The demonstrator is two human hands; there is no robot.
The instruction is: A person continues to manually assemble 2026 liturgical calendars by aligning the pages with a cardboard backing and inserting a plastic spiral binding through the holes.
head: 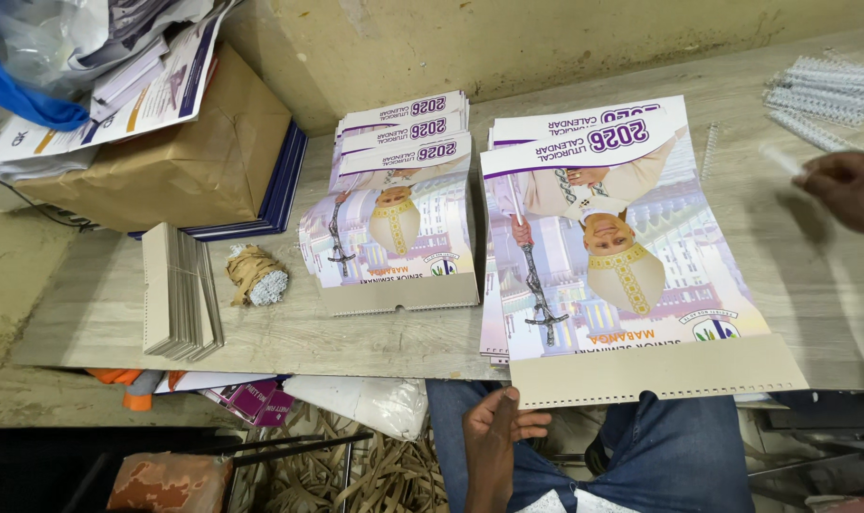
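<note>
Left hand (493, 432) steadies calendar (631, 256) — right hand (850, 190) seemingly empty.

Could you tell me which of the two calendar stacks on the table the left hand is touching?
The larger, nearer stack, overhanging the table's front edge; the left hand touches its punched bottom edge. The smaller stack lies farther back, untouched.

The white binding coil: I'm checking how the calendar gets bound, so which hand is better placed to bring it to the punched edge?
Probably the right hand: it already grips the white binding coil. The left hand rests by the calendar's punched edge, placed to steady it.
</note>
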